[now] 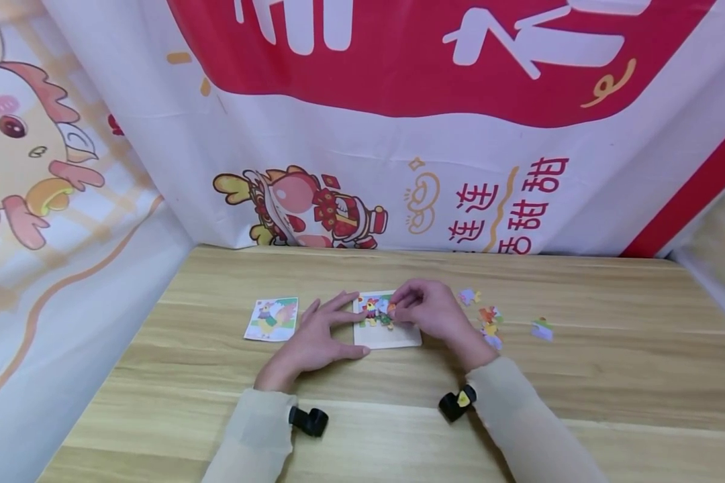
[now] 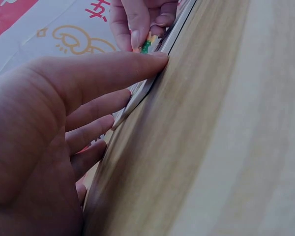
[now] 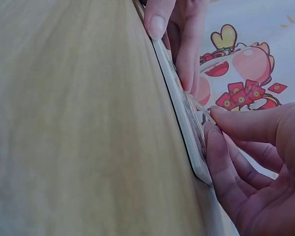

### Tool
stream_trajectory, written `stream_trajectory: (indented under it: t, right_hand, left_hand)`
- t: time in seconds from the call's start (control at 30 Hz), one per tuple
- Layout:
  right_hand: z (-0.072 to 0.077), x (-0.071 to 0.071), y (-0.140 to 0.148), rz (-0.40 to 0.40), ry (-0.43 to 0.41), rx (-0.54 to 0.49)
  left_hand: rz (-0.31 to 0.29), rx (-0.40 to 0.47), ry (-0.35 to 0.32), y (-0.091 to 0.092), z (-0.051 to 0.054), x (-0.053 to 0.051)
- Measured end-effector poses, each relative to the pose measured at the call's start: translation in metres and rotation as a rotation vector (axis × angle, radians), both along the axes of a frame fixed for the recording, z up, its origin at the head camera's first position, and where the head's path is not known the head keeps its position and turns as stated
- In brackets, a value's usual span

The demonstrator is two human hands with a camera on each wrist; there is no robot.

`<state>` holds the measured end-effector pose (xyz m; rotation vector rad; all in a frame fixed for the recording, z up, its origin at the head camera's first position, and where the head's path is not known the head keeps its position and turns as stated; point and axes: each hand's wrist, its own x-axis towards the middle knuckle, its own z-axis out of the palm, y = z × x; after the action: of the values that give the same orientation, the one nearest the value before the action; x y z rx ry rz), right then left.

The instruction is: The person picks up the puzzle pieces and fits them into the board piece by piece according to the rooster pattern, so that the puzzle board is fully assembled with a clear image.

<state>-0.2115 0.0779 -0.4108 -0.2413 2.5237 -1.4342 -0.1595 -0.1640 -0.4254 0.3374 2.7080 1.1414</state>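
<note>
A pale puzzle board lies on the wooden table, its upper part covered with colourful joined pieces. My left hand spreads over its left side; the thumb touches the near edge and other fingers reach onto the assembled pieces. With thumb and fingertips, my right hand pinches a jigsaw piece over the board's right part. That piece appears tilted in the right wrist view, one edge near the assembled picture. In the left wrist view a green and orange bit of puzzle shows below the right fingertips.
Left of the board lies a picture card showing a bird-like animal. Several loose jigsaw pieces are scattered to the right, with a lilac and green one farther out. A printed curtain hangs behind the table's back edge.
</note>
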Motion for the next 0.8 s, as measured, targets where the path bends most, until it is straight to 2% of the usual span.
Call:
stream_trajectory:
  t: [0.37, 0.6, 0.8]
  right_hand:
    - [0.001, 0.001, -0.009, -0.012, 0.032, 0.059]
    - [0.005, 0.002, -0.014, -0.047, 0.001, 0.122]
    - [0.006, 0.003, -0.017, -0.068, -0.024, 0.143]
  left_hand:
    - [0.000, -0.002, -0.003, 0.001, 0.001, 0.000]
    - [-0.001, 0.004, 0.002, 0.002, 0.001, 0.001]
    - [-0.019, 0.001, 0.034, 0.006, 0.004, 0.003]
